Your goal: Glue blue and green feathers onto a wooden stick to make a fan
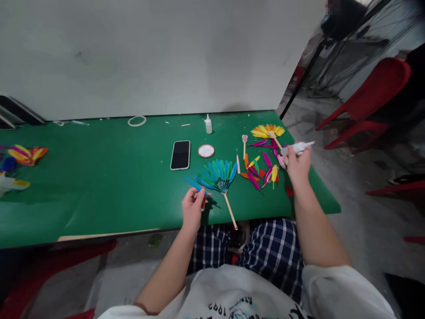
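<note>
My left hand (194, 206) pinches a blue feather (193, 182) just left of the blue and green feather fan (217, 173). That fan lies on the green table with its wooden handle (229, 211) pointing toward me. At the right end of the table my right hand (299, 165) is closed round a white glue bottle (299, 147), its nozzle pointing right. Loose coloured feathers (254, 177) lie between the fan and my right hand. Beyond them is a yellow and orange fan (267, 131), its handle running toward my right hand.
A phone (180, 155), a round white disc (206, 151), another small bottle (208, 124), a pale ring (137, 121) and a small wooden stick (245, 147) lie on the table (126, 177). Colourful feathers (28, 155) are at far left. Red chairs (375, 97) stand right.
</note>
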### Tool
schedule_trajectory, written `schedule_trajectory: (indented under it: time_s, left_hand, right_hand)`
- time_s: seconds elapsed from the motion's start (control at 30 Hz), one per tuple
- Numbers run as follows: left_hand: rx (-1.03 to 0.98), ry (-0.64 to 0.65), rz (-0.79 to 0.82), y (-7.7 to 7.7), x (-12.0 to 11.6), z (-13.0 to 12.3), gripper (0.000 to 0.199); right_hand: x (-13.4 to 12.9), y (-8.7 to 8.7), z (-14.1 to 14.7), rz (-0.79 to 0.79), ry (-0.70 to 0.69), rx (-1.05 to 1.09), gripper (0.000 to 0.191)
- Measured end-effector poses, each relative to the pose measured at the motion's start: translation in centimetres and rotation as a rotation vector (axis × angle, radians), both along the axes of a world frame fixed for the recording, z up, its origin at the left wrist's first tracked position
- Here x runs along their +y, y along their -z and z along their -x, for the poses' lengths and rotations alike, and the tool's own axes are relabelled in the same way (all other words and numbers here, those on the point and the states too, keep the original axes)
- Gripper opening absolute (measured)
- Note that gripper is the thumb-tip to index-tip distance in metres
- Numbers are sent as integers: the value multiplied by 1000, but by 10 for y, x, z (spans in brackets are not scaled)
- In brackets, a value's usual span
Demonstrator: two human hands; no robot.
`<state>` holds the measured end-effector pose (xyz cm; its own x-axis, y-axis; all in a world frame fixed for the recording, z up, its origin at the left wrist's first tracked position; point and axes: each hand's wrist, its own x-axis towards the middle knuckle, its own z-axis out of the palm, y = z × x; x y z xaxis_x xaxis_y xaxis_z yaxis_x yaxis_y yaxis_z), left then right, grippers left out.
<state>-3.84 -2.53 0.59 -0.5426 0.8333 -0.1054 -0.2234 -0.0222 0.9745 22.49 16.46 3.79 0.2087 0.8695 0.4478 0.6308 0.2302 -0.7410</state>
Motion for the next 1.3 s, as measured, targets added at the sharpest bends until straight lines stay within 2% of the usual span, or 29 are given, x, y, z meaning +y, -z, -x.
schedule_trajectory:
  time_s: [0.07,0.17,0.23,0.33,0.43,0.53,0.6,0.67,0.7,0.73,0.8,0.9,1.0,1.1,1.2,1.3]
  left_hand:
    - [-1,-32,-33,-6,-4,0,20]
    - [116,-90,-106,-16,-12,-2,16]
    - [366,-67,-216,-21,-19,-3,12]
    - [910,133,-470,-22,-24,-4,17]
    - [1252,307,-673,-20,-17,-8,26]
    - [1383,434,-804,-23,3,-17,29]
    - [1436,515,-886,-28,21,-25,30]
    - [1476,562,-968,-33,39,-31,28]
    - [1495,572,-1003,-33,47,-34,27]
    - [1511,575,-1035,-32,54,-36,26]
    - [1536,576,-1074,-25,64,-39,25]
    - [1529,578,-1033,-9,70,-39,27]
    - [1483,572,-960,0,70,-39,29]
    - [1448,575,-958,-2,68,-41,27]
    - [1430,587,-958,-7,66,-43,25]
    - [1425,568,-959,-7,65,-43,27]
  right_hand:
    - [-21,-13,11,-31,-28,73,43]
    - [-57,-19,29,151,-246,292,41]
    - [-77,-14,35,236,-277,440,40]
    - [-97,-1,26,353,-245,663,41]
    - [-109,3,2,304,-181,871,35]
    - [-112,-9,-17,121,-165,1071,27]
    - [-107,-26,-20,21,-178,1200,27]
    - [-94,-47,-17,-53,-178,1339,36]
    - [-85,-56,-13,-84,-237,1401,38]
    - [-76,-64,-8,-80,-352,1464,39]
    - [-58,-73,3,-99,-489,1555,33]
    - [-37,-65,23,0,-505,1572,25]
    - [-28,-40,41,76,-450,1493,38]
    - [-26,-23,54,61,-367,1271,52]
    - [-31,-20,65,-9,-388,1008,57]
    - [-39,-23,74,-69,-439,861,54]
